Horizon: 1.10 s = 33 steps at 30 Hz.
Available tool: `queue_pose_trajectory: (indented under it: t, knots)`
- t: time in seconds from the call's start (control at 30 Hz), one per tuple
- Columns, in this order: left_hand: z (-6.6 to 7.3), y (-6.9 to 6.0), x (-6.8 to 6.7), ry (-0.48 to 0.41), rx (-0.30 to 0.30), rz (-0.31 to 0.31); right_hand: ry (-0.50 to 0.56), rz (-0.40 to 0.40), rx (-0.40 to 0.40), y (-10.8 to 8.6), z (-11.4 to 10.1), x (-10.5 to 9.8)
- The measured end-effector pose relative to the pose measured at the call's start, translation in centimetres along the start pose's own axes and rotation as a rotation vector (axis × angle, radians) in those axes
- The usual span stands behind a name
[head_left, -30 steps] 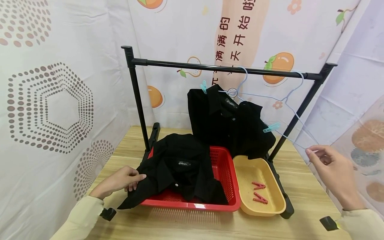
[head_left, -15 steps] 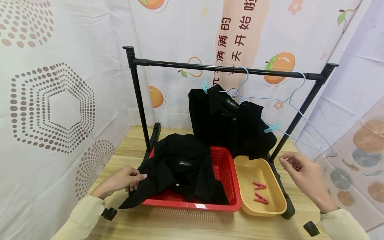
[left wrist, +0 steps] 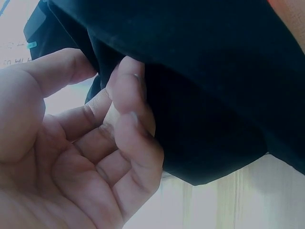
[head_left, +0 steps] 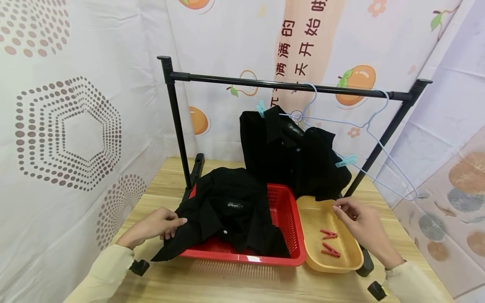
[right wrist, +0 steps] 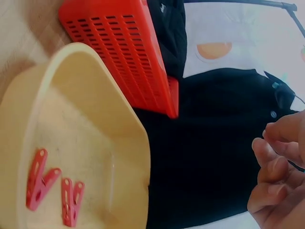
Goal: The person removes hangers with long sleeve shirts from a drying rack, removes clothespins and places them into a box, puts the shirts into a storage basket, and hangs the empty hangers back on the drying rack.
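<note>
A black collared shirt [head_left: 227, 223] lies heaped over the red basket [head_left: 297, 248]. My left hand [head_left: 163, 225] pinches its left edge between thumb and fingers; in the left wrist view the fingertips go behind the black cloth. My right hand [head_left: 360, 223] is above the right side of the yellow basin [head_left: 312, 219], fingers loosely bent, holding nothing. Two red clothespins [head_left: 331, 250] lie in the basin. A second black shirt [head_left: 291, 155] hangs on a blue hanger, held by light blue clothespins [head_left: 346, 160]. Beside it hangs a bare blue wire hanger [head_left: 390, 160].
A black rack [head_left: 242, 81] stands over the basket and basin, its feet on the wooden table [head_left: 212, 286]. Printed curtains [head_left: 219, 38] enclose the back and sides. The hanging shirt reaches down close to the basin's back rim.
My right hand has let go of the bare hanger and moved left to above the yellow basin. The hanger has swung back a little. My left hand keeps its hold on the shirt.
</note>
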<state>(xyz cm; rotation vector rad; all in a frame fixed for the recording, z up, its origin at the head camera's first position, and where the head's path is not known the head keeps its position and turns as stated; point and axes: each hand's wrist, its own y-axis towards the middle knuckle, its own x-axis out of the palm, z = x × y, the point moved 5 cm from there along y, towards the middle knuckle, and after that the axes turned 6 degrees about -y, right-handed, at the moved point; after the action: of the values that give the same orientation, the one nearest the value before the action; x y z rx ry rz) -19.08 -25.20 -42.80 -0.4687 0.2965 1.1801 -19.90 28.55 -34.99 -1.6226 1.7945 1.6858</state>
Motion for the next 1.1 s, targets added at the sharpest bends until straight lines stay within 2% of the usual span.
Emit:
queue_pose_trajectory:
  t: [0.33, 0.63, 0.8, 1.1]
  knots:
    - [-0.1, 0.1, 0.0, -0.019, 0.005, -0.003, 0.059, -0.042, -0.044, 0.1, -1.5, 2.3]
    - [-0.2, 0.1, 0.0, -0.016, 0.013, -0.006, 0.102, -0.116, -0.035, -0.3, -2.4, 4.7]
    - [-0.3, 0.1, 0.0, -0.014, 0.01, -0.002, 0.092, -0.14, -0.044, -0.4, -2.9, 5.9]
    - [-0.2, -0.1, 0.1, -0.04, 0.001, -0.001, 0.124, -0.263, -0.034, -0.7, -3.6, 8.2]
